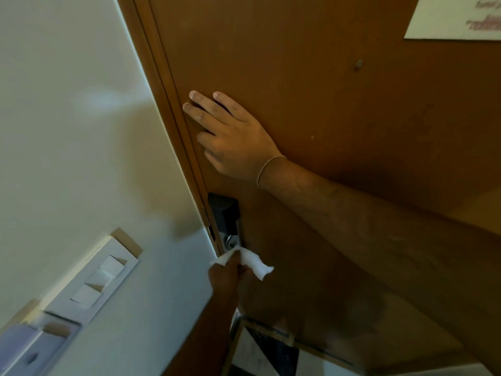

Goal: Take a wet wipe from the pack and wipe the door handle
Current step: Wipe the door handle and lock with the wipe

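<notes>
A brown wooden door (339, 109) fills the upper right. Its dark lock plate with a metal handle part (226, 221) sits at the door's left edge. My right hand (233, 137) lies flat on the door above the lock, fingers spread, a thin bracelet on the wrist. My left hand (230, 270) reaches up from below and grips a crumpled white wet wipe (252, 260), which is pressed against the lower end of the lock plate. The handle lever itself is mostly hidden behind the wipe and my hand. No wipe pack is in view.
A white wall (81, 131) lies left of the door frame, with a panel of light switches (100, 280) low on it. A paper notice (458, 17) hangs on the door at top right. Patterned floor tiles (268, 354) show below.
</notes>
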